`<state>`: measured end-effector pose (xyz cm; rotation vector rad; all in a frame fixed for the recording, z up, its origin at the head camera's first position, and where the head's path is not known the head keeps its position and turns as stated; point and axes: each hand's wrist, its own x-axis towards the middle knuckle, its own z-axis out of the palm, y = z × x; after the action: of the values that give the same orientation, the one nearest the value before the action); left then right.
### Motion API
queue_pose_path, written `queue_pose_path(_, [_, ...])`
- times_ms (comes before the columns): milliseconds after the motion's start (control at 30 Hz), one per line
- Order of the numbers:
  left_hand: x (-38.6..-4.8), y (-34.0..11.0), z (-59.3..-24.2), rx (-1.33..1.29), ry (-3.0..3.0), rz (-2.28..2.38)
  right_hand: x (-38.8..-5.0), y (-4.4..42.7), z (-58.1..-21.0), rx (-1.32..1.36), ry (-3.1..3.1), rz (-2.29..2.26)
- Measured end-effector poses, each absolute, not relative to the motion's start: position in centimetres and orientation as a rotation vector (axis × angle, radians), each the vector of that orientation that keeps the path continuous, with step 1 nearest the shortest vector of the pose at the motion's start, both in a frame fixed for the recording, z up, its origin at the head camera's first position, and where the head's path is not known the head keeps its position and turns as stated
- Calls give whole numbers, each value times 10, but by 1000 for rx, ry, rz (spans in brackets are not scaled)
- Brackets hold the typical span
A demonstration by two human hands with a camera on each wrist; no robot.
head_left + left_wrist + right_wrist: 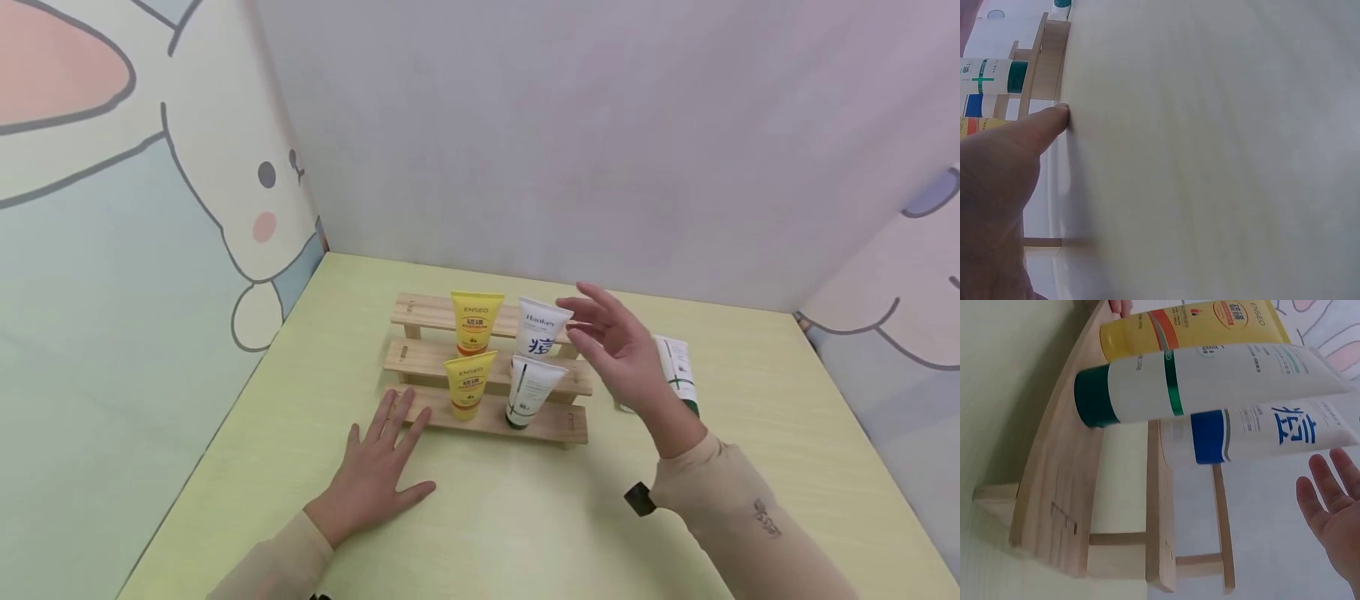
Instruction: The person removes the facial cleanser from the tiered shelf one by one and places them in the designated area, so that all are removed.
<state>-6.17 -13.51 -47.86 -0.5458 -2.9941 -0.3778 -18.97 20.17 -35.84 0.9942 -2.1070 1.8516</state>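
A three-step wooden rack carries several standing squeeze tubes. On the middle step are a yellow tube and a white tube with blue lettering. Below them, the bottom step bears another yellow tube and a white tube with a dark green cap. My right hand is raised beside the blue-lettered tube, fingers loosely bent and apart from it in the right wrist view. Fingers spread, my left hand reaches the rack's lower left end with its fingertips; its thumb shows in the left wrist view.
Right of the rack, a white tube with a green cap lies on the pale yellow table, partly behind my right wrist. A plain pale wall rises behind, and cartoon-printed panels flank both sides.
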Motion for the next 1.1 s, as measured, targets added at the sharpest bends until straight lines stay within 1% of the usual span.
queue_pose_path(200, [-62, -135, -478, -555, -2980, -372, -189, 183, -359, 894, -2278, 1813])
queue_pose_path(433, [-63, -135, -480, -555, -2988, -371, -188, 178, -360, 840, -2308, 1791])
queue_pose_path(1100, [-63, -136, -483, -549, -2983, -362, -195, 176, -366, 913, -2259, 1761])
